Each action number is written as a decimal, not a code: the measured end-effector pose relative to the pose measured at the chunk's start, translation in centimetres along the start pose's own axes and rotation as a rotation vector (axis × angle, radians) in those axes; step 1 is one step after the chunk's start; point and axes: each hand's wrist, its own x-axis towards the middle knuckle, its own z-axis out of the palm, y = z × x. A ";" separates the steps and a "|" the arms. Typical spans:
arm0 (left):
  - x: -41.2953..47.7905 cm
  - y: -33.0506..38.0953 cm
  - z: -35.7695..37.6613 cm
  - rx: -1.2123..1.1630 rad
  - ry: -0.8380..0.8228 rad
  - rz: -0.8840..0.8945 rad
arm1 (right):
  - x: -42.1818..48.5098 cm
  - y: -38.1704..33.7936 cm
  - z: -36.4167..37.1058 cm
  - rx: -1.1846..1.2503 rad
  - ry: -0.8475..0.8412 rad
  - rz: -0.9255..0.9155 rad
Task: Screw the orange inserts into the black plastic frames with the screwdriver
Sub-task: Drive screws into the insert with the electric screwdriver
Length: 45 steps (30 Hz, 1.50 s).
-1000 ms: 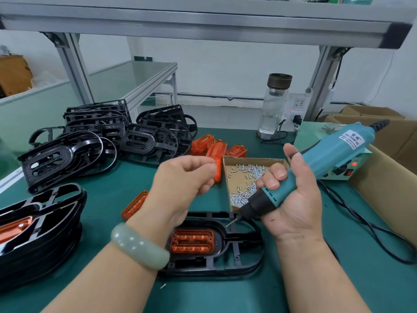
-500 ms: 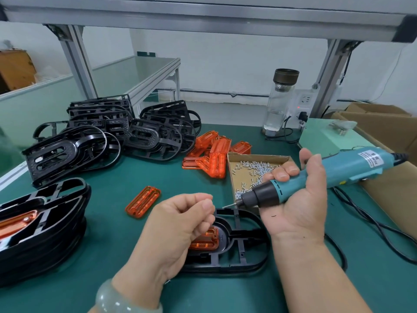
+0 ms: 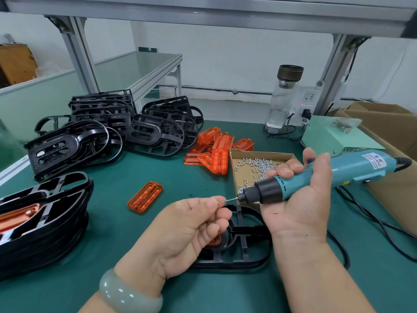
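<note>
Now the right hand (image 3: 302,206) grips the screwdriver (image 3: 338,170) level, no longer raised, its tip at the screw (image 3: 217,201) the left hand (image 3: 187,229) pinches, likely loading it for the frame (image 3: 239,263).

My one view comes from the head camera, worn above the surface (image 3: 117,222) and tipped forward and down. It sits close in: the left hand (image 3: 187,231) and right hand (image 3: 300,199) fill the lower middle, with both forearms running in from the bottom edge. The wide lens bends the aluminium beam (image 3: 203,16) across the top and reaches the far wall (image 3: 237,59). The stacked black frames (image 3: 108,132) lie off to my left, and the cardboard boxes (image 3: 383,123) are at the right edge.
</note>
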 end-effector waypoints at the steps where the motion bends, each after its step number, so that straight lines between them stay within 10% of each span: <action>1: 0.0 0.0 0.0 0.006 -0.014 -0.006 | 0.0 0.0 0.0 -0.003 -0.003 -0.003; 40: 0.3 -0.1 -0.6 0.410 0.022 0.347 | -0.6 0.2 -0.1 -0.040 -0.126 -0.054; 45: 0.1 1.3 -3.1 1.013 0.216 0.605 | -0.4 -0.1 -0.1 -0.081 -0.096 -0.031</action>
